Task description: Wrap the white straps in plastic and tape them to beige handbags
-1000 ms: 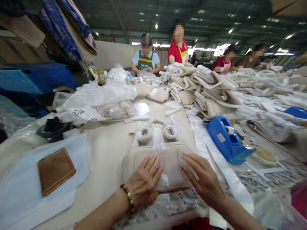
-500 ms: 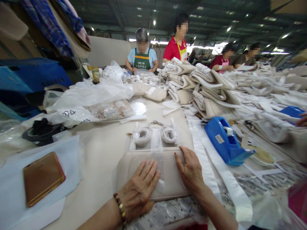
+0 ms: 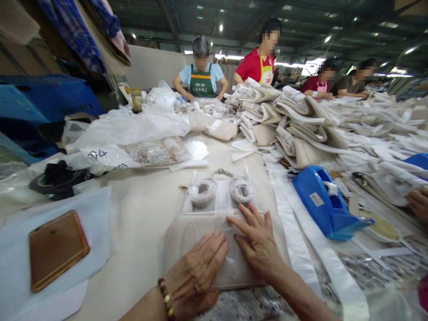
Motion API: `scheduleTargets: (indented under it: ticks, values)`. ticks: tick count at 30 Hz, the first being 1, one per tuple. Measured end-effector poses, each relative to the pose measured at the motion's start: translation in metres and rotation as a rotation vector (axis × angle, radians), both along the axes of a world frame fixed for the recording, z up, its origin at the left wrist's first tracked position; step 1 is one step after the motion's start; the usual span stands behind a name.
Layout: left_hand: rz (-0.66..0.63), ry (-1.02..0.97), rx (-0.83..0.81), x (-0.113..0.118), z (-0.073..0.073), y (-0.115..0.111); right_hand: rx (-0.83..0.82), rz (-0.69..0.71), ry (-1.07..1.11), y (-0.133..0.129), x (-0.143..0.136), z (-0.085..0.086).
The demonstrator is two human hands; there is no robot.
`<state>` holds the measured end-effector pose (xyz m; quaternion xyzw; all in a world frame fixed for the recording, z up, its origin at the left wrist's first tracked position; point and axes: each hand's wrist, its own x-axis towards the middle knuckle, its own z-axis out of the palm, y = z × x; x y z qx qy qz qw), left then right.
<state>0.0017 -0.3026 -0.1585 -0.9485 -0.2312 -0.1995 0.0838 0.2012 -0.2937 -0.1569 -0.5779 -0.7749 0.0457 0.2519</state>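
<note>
A cream bag lies flat before me with clear film over its middle. Above its top edge are two wrapped strap coils, a left one and a right one, with a metal clasp between them. My left hand, with a beaded bracelet at the wrist, rests flat on the bag's lower middle, fingers stretched out. My right hand touches the film near the bag's upper middle, its fingers spread. Neither hand is wrapped round anything.
A blue tape dispenser stands at right beside white strips. A brown phone lies on pale sheets at left. Behind are plastic bags and piled cream pieces. Several people work beyond; another person's hand shows at the right edge.
My right hand has moved left from the bag's upper right corner onto the film, and its fingers have spread. My left hand stays on the bag. The view has shifted slightly.
</note>
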Motion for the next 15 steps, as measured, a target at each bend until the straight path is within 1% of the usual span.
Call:
scheduleTargets:
  ticks: [3,4,5,7,9,10,15]
  values:
    - [0.045,-0.066,-0.053,-0.001,-0.003,-0.002,0.087,-0.016,-0.07,0.0,-0.004,-0.001]
    - [0.048,-0.087,-0.072,-0.002,-0.005,-0.002,0.137,0.009,-0.082,-0.001,-0.006,-0.002]
    - [0.047,-0.108,-0.088,-0.002,-0.007,-0.003,0.192,0.065,-0.083,-0.003,-0.007,-0.004]
    - [0.048,-0.148,-0.114,-0.004,-0.01,-0.004,0.262,0.232,-0.043,-0.005,-0.01,-0.007]
    - [0.062,-0.183,-0.123,-0.004,-0.012,-0.004,0.272,0.38,0.038,-0.006,-0.011,-0.009]
    - [0.07,-0.196,-0.121,-0.005,-0.013,-0.005,0.262,0.417,0.081,-0.006,-0.011,-0.01]
    - [0.074,-0.172,-0.108,-0.004,-0.009,-0.004,0.182,0.504,0.19,-0.005,-0.007,-0.009]
